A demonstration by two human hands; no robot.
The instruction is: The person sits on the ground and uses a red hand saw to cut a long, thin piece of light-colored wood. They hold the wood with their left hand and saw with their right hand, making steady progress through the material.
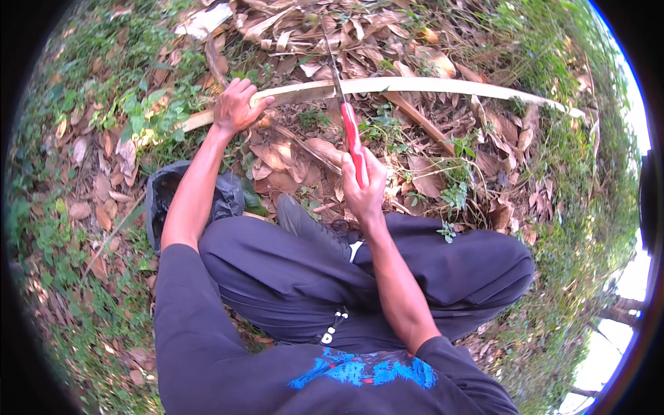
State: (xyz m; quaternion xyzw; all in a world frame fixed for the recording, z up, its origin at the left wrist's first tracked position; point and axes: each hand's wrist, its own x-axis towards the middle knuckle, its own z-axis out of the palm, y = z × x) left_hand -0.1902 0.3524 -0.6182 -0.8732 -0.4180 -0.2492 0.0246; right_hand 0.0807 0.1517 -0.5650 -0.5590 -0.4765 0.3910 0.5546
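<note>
My right hand [365, 181] is closed round the red handle of a saw [351, 131], whose thin dark blade points away from me. The blade crosses a long pale strip of wood [429, 85] near its middle; whether it cuts into the wood or only rests on it I cannot tell. To the left of the blade, my left hand [238, 107] grips the same strip, fingers wrapped over it and thumb pointing right. The strip spans left to right in front of me, just above the leafy ground.
Dry brown leaves [277, 155] and green weeds cover the ground. A brown stick [422, 123] lies under the strip. A dark grey bag-like thing [225, 194] sits beside my left forearm. My crossed legs [277, 259] and a dark shoe [304, 225] are close below.
</note>
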